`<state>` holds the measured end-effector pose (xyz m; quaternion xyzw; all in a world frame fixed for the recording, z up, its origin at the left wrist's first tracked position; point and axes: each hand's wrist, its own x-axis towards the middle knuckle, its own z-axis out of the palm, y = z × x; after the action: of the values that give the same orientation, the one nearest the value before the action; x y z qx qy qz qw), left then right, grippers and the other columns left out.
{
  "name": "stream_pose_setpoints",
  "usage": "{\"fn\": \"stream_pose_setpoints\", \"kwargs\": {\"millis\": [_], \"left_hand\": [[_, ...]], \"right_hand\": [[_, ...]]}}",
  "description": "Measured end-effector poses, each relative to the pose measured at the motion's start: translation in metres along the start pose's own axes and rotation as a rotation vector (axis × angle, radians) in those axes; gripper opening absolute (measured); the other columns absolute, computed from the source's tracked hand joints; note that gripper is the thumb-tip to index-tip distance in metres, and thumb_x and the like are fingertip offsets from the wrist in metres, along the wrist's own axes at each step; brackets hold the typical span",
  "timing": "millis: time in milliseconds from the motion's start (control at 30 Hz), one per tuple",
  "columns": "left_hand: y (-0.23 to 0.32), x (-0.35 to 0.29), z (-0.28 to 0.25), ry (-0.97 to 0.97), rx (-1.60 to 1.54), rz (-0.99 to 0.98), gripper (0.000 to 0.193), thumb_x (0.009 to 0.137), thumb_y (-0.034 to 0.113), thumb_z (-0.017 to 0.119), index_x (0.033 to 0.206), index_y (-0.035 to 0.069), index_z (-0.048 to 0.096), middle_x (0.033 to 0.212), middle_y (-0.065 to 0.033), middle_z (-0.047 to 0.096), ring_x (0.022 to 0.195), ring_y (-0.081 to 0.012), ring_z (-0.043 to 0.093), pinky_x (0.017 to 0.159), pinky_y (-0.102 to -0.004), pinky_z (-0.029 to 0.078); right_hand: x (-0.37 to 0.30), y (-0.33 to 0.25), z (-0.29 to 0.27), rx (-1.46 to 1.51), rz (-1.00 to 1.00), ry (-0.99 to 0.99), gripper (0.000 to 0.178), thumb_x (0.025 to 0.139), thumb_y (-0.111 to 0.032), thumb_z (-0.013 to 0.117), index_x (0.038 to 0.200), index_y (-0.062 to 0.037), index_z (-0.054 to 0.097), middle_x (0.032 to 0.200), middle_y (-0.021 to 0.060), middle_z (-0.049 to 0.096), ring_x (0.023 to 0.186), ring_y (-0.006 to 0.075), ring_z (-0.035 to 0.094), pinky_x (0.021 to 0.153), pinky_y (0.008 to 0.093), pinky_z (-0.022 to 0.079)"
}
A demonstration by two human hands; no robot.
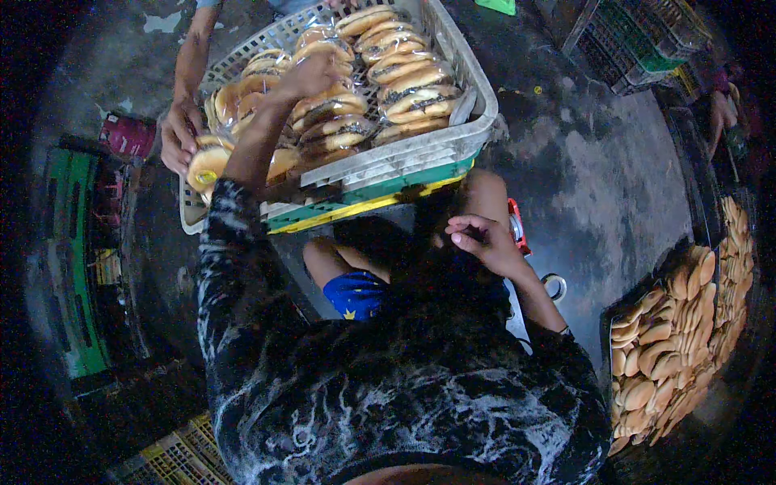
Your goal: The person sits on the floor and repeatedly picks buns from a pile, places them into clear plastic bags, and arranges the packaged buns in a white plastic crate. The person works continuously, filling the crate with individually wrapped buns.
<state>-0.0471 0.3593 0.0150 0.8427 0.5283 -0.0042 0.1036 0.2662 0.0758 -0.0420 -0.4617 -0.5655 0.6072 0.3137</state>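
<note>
My left arm reaches across a pale plastic crate (404, 158) filled with rows of round buns in clear bags. Inside it, my left hand (311, 78) is closed over a bagged bun (323, 52) in the middle rows; its fingertips are partly hidden. Above my knee, my right hand (487, 245) hovers or rests with loosely bent fingers apart, holding nothing. At the crate's left side another person's hand (179, 136) touches a bagged bun (212, 164) with a yellow round label. More bagged buns (416, 85) stand on edge in the right-hand row.
Green and yellow crates (380, 192) sit beneath the pale one. Trays of unwrapped buns (663, 347) lie at the right. Beside my right knee are a red object (517, 226) and a tape-like ring (554, 288). Stacked crates (638, 44) stand far right, a green crate (73, 267) left.
</note>
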Motion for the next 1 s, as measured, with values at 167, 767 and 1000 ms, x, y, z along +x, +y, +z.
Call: {"fn": "stream_pose_setpoints", "kwargs": {"millis": [167,767,1000], "left_hand": [[0.004,-0.017,0.015,0.100,0.256,-0.193,0.051,0.068,0.033,0.062,0.106,0.002,0.050,0.100,-0.0205,0.055,0.090,-0.0345,0.054,0.081,-0.0393,0.043],[0.209,-0.256,0.081,0.431,-1.663,-0.012,0.078,0.066,0.019,0.071,0.127,-0.002,0.027,0.124,-0.0100,0.039,0.114,-0.0193,0.038,0.097,-0.0335,0.028],[0.186,-0.264,0.107,0.430,-2.019,0.027,0.068,0.078,0.023,0.056,0.131,0.001,0.020,0.131,-0.0158,0.031,0.121,-0.0239,0.030,0.100,-0.0393,0.023]], "right_hand": [[0.000,-0.002,-0.001,0.040,-0.019,0.024,0.034,0.079,-0.024,0.060,0.102,0.0012,0.053,0.093,0.0081,0.059,0.087,0.0149,0.055,0.080,0.0265,0.042],[0.000,-0.043,0.069,0.035,-0.441,0.325,0.018,0.080,-0.013,0.056,0.093,-0.0023,0.056,0.085,0.0023,0.057,0.076,0.0109,0.050,0.067,0.0261,0.041],[-0.002,-0.061,0.053,0.215,-0.272,0.162,0.013,0.085,-0.012,0.049,0.079,-0.0027,0.055,0.073,0.0006,0.053,0.069,0.0091,0.049,0.064,0.0236,0.040]]}}
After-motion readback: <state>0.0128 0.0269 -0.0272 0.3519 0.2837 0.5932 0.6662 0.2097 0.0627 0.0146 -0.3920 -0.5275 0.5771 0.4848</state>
